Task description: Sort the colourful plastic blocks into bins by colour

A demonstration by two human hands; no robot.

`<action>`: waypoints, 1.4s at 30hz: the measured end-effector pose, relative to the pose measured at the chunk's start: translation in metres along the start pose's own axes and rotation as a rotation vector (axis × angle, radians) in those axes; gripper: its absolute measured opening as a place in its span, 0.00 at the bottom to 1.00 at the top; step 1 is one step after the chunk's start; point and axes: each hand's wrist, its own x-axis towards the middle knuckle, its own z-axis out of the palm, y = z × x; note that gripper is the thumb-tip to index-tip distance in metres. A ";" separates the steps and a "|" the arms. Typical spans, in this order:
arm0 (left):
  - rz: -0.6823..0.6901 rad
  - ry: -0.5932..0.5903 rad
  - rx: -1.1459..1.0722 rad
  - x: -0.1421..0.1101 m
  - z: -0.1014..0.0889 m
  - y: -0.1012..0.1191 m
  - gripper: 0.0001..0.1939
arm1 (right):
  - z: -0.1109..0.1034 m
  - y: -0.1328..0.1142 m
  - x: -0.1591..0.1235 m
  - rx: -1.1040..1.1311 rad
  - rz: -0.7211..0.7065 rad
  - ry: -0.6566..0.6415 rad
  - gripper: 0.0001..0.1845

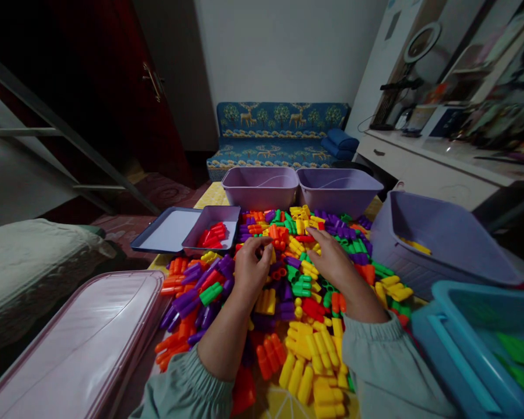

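Observation:
A big heap of plastic building blocks point(288, 279) in red, orange, yellow, green and purple covers the table. My left hand point(251, 267) rests on the heap with its fingers curled round a small piece that I cannot make out. My right hand point(329, 256) lies on the blocks with its fingers stretched forward toward a red block point(304, 238). A small purple tray point(212, 224) at the heap's far left holds a few red blocks point(212, 235).
Two purple tubs point(262, 186) point(338, 189) stand behind the heap. A larger purple tub point(441, 244) holds yellow pieces at the right. A blue bin point(475, 337) holds green pieces at the near right. A pink lid point(70, 343) lies near left, a blue-grey lid point(168, 230) beside the tray.

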 end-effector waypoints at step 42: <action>-0.030 -0.134 -0.410 0.000 0.004 0.008 0.16 | 0.000 -0.049 -0.003 0.381 0.015 -0.064 0.10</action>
